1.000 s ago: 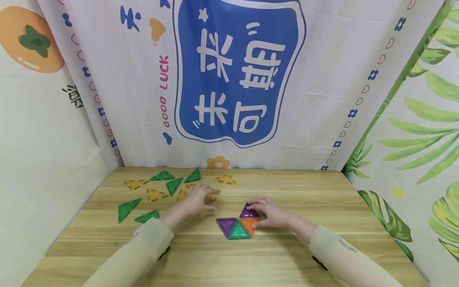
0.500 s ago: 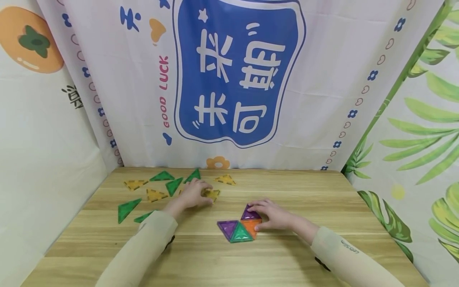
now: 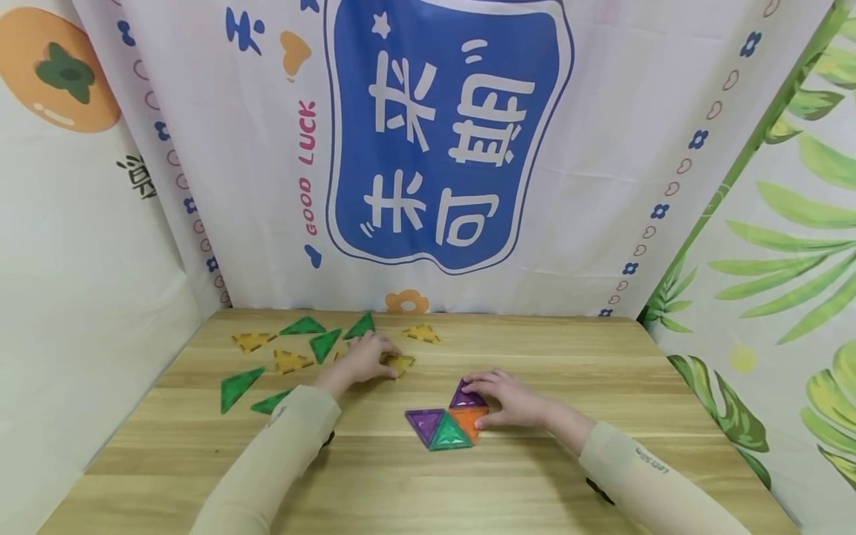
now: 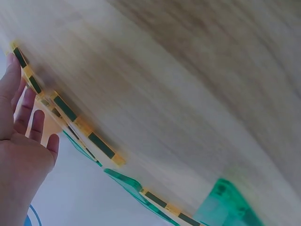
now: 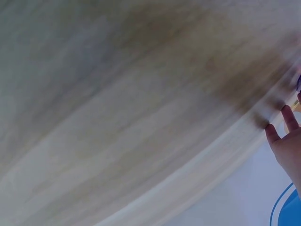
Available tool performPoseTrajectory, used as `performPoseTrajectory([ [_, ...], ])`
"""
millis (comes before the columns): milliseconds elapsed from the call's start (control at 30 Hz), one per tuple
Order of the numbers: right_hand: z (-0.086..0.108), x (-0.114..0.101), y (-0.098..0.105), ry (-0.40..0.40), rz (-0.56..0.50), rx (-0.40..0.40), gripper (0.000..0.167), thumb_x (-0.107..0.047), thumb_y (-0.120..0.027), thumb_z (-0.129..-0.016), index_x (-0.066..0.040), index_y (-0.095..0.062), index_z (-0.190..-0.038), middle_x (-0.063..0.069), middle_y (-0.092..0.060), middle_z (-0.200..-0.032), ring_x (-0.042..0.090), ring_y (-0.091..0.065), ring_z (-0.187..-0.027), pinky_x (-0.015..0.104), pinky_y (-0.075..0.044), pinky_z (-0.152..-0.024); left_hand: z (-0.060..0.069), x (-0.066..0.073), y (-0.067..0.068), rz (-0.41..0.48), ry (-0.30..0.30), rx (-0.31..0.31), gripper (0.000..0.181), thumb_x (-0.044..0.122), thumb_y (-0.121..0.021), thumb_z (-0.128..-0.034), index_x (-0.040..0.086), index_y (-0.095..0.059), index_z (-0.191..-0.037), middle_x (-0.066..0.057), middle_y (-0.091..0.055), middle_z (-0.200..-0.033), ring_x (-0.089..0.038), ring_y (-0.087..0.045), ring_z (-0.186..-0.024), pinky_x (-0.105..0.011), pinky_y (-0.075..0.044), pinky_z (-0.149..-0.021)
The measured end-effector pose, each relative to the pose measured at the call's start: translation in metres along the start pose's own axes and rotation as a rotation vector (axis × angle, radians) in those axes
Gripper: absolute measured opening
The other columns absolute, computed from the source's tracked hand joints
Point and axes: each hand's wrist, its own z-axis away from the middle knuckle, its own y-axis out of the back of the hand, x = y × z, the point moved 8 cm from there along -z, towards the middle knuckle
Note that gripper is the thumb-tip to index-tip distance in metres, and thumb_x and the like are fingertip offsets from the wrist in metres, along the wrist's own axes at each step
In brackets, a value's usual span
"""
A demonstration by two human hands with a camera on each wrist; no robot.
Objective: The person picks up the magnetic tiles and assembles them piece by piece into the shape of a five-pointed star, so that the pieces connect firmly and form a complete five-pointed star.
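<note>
In the head view my left hand (image 3: 363,360) is at a yellow triangular magnetic tile (image 3: 403,365), pinching its left end between thumb and finger. The left wrist view shows the thumb (image 4: 8,75) against that tile's edge, with the other fingers spread. Right of centre, my right hand (image 3: 511,400) rests on a group of joined tiles. Its fingertips touch the upper purple triangle (image 3: 464,397) and its thumb lies on the orange triangle (image 3: 471,420). A green triangle (image 3: 450,433) and a second purple triangle (image 3: 426,423) adjoin them on the left.
Several loose tiles lie on the wooden table (image 3: 401,490) at the left, including a green triangle (image 3: 241,388) and a yellow triangle (image 3: 292,362). Another yellow triangle (image 3: 421,334) lies near the back edge. A printed curtain (image 3: 588,186) hangs behind the table.
My left hand has moved back onto the yellow tile, which has slid slightly right. The joined tiles shifted slightly right and nearer under my right hand, then stayed still.
</note>
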Motion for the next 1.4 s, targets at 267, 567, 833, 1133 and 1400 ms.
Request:
performPoseTrajectory([
  [267, 0.002, 0.0, -0.001, 0.004, 0.013, 0.009, 0.065, -0.054, -0.064, -0.083, -0.02, -0.05, -0.136, -0.001, -0.04, -0.147, 0.027, -0.033, -0.135, 0.054, -0.027, -0.108, 0.004, 0.016, -0.005, 0.003, -0.104, -0.039, 0.04, 0.031, -0.075, -0.0792, 0.018, -0.067, -0.116, -0.003, -0.059, -0.123, -0.028, -0.044, -0.122, -0.058, -0.026, -0.105],
  [567, 0.001, 0.0, -0.001, 0.0, 0.007, -0.001, 0.066, -0.055, -0.063, -0.083, -0.021, -0.049, -0.137, -0.001, -0.039, -0.148, 0.026, -0.032, -0.135, 0.052, -0.027, -0.109, 0.006, 0.025, -0.006, 0.059, -0.152, -0.028, 0.039, 0.02, -0.074, -0.0802, 0.014, -0.066, -0.118, -0.004, -0.061, -0.124, -0.028, -0.045, -0.122, -0.057, -0.027, -0.104],
  [833, 0.0, 0.002, -0.004, -0.004, 0.007, -0.01, 0.066, -0.058, -0.061, -0.083, -0.022, -0.049, -0.137, -0.003, -0.038, -0.148, 0.025, -0.032, -0.135, 0.052, -0.027, -0.109, 0.007, 0.016, -0.007, 0.014, -0.067, -0.004, 0.046, 0.034, -0.075, -0.0791, 0.012, -0.065, -0.118, -0.007, -0.06, -0.124, -0.03, -0.044, -0.123, -0.06, -0.024, -0.105],
  [1133, 0.001, 0.002, -0.002, 0.002, 0.003, -0.004, 0.066, -0.056, -0.062, -0.083, -0.021, -0.048, -0.138, -0.002, -0.038, -0.148, 0.026, -0.032, -0.135, 0.053, -0.026, -0.11, 0.005, 0.033, -0.013, 0.005, -0.157, -0.079, 0.04, 0.026, -0.072, -0.0816, 0.017, -0.065, -0.12, -0.005, -0.059, -0.128, -0.031, -0.041, -0.126, -0.059, -0.024, -0.105],
  [1400, 0.001, 0.0, 0.0, 0.019, 0.007, 0.005, 0.065, -0.053, -0.064, -0.083, -0.019, -0.049, -0.137, 0.0, -0.039, -0.148, 0.027, -0.033, -0.135, 0.053, -0.027, -0.109, 0.006, 0.045, -0.016, 0.012, -0.203, -0.117, 0.041, 0.026, -0.07, -0.083, 0.017, -0.064, -0.123, -0.002, -0.059, -0.129, -0.028, -0.041, -0.126, -0.059, -0.022, -0.108],
])
